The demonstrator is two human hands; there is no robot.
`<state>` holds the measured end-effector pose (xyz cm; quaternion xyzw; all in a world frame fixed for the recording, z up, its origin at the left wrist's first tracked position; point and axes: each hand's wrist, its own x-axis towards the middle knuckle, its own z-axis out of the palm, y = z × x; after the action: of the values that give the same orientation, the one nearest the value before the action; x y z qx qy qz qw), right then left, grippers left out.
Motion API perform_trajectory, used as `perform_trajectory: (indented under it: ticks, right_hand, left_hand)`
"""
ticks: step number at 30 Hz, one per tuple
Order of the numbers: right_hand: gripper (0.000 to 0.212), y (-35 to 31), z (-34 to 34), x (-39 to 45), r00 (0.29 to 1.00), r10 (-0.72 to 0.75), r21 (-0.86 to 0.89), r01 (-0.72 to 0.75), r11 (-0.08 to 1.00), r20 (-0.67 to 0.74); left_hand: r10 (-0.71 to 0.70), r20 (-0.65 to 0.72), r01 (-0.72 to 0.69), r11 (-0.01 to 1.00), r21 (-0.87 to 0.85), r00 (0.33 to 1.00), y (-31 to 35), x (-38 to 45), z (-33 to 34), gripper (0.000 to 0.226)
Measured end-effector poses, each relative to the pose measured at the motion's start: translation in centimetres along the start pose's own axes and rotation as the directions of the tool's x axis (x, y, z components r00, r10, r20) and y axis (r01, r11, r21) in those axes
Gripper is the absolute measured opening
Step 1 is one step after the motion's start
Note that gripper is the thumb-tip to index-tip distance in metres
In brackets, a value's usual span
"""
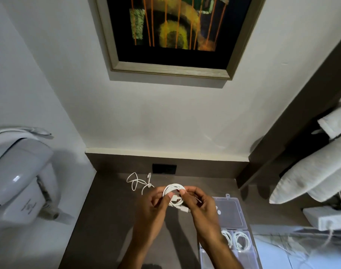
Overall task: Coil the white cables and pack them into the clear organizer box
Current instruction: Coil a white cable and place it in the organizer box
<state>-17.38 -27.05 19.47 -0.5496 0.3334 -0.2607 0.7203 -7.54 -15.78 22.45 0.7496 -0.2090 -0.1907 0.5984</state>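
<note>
A white cable wound into a small coil (173, 189) hangs above the dark table (107, 220), gripped from both sides. My left hand (156, 206) pinches its left edge, and my right hand (200, 204) pinches the right edge near the loose plug end. Behind it a second white cable (139, 183) lies uncoiled on the table. The clear organizer box (249, 247) sits open at the right, its lid (230, 212) folded back. Two coiled white cables (241, 240) lie in its compartments.
A black wall socket (164, 168) sits behind the table. A white appliance (20, 183) stands at the left. White pillows (311, 171) and a white power strip (329, 218) lie to the right. A framed painting (173, 33) hangs above.
</note>
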Motion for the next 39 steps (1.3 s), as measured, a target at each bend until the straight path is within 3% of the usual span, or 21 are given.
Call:
perform_trajectory:
  ticks: [3, 7, 16, 20, 23, 26, 31, 36, 39]
  right_hand:
    - [0.005, 0.6, -1.3, -0.4, 0.998, -0.054, -0.096, 0.050, 0.994, -0.041]
    - [0.003, 1.3, -3.1, -0.7, 0.987, -0.109, -0.141, 0.092, 0.986, -0.117]
    - [0.006, 2.3, -6.1, -0.4, 0.995, -0.031, -0.287, 0.004, 0.958, -0.092]
    - [0.006, 3.2, -7.8, -0.5, 0.994, 0.009, -0.224, -0.034, 0.974, -0.110]
    - [0.009, 4.3, -8.3, -1.2, 0.982, 0.005, -0.198, -0.044, 0.979, -0.191]
    - [0.010, 5.1, -9.1, -1.3, 0.963, 0.038, -0.145, -0.079, 0.986, -0.266]
    - [0.013, 5.3, -11.5, -1.0, 0.976, 0.181, -0.065, -0.189, 0.980, -0.119]
    - [0.016, 6.2, -13.6, -0.6, 0.979, 0.202, -0.453, -0.191, 0.871, -0.025]
    - [0.017, 6.8, -14.1, -0.8, 0.981, 0.190, -0.452, -0.186, 0.873, -0.037]
  left_hand:
    - [0.040, 0.065, -0.047, 0.993, 0.111, 0.997, -0.1, -0.6, 1.4, 0.013]
    - [0.040, -0.024, -0.033, 0.966, 0.258, 0.999, -0.3, -1.3, 3.8, 0.007]
    - [0.009, 0.021, -0.014, 0.974, 0.224, 1.000, -2.1, -2.2, 6.8, 0.014]
    - [-0.034, 0.099, 0.015, 0.982, 0.188, 0.995, -3.0, -2.6, 8.1, 0.016]
    - [-0.058, 0.092, 0.038, 0.977, 0.208, 0.994, -4.0, -3.2, 9.5, 0.007]
    - [-0.106, 0.077, 0.095, 0.985, 0.143, 0.991, -5.0, -4.0, 10.6, 0.014]
    - [-0.136, 0.159, 0.109, 0.980, 0.169, 0.978, -7.2, -4.9, 11.4, 0.015]
    - [-0.145, 0.262, 0.086, 0.971, 0.223, 0.954, -8.8, -5.3, 12.0, 0.016]
    - [-0.170, 0.284, 0.099, 0.964, 0.248, 0.944, -9.6, -5.2, 13.0, 0.017]
